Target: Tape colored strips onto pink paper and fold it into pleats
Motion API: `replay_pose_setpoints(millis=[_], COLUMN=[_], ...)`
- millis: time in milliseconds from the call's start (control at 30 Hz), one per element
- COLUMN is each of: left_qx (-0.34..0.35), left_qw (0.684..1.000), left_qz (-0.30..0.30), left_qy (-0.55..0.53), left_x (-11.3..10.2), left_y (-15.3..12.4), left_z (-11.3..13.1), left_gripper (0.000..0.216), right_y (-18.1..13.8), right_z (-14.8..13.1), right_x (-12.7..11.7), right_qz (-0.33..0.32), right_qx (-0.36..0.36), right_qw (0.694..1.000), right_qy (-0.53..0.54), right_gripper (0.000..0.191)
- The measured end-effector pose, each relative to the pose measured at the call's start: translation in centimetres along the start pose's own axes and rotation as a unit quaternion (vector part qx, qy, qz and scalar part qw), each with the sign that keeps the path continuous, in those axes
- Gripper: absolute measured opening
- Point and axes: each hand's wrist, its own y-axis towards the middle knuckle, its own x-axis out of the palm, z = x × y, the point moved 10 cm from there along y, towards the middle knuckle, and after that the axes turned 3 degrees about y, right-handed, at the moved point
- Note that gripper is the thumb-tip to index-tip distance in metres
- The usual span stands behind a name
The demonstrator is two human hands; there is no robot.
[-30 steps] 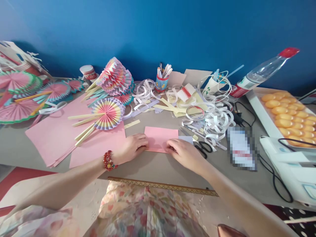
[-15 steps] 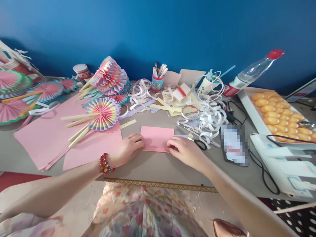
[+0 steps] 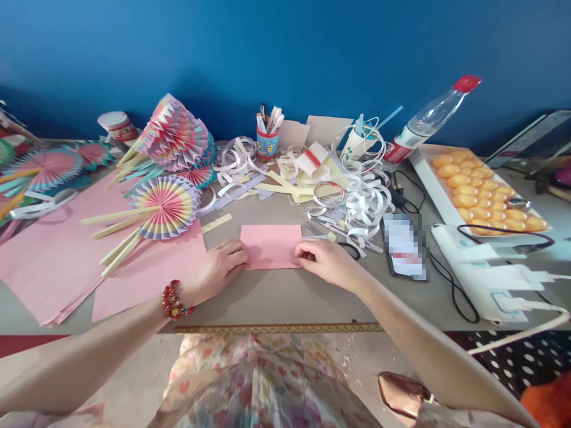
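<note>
One pink paper point(image 3: 270, 245) lies on the surface point(image 3: 276, 300), between the left hand point(image 3: 220, 263) at its eight o'clock and the right hand point(image 3: 328, 260) at its four. The right fingers look pinched together on the near corner; the left fingers lie close together at the other, the thumb too hidden to tell whether they grip. It should handle as light, a little stiff, easily creased, and apt to slide if pressed unevenly. Best hold: both near corners, lightly. A paper fan point(image 3: 167, 207) sits at ten o'clock, a black loop handle point(image 3: 351, 249) at three.
</note>
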Motion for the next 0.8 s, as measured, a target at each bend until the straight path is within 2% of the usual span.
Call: replay_pose_setpoints(millis=[800], left_qx=[-0.005], left_qw=[1.0], left_qz=[-0.016], left_qy=[0.008], left_x=[0.24], left_y=[-0.02], left_z=[-0.1], left_gripper=[0.022], right_y=[-0.57], right_z=[0.2], right_x=[0.39], right_qz=[0.027], right_qx=[-0.014], right_qw=[0.999], right_qy=[-0.036], right_gripper=[0.011])
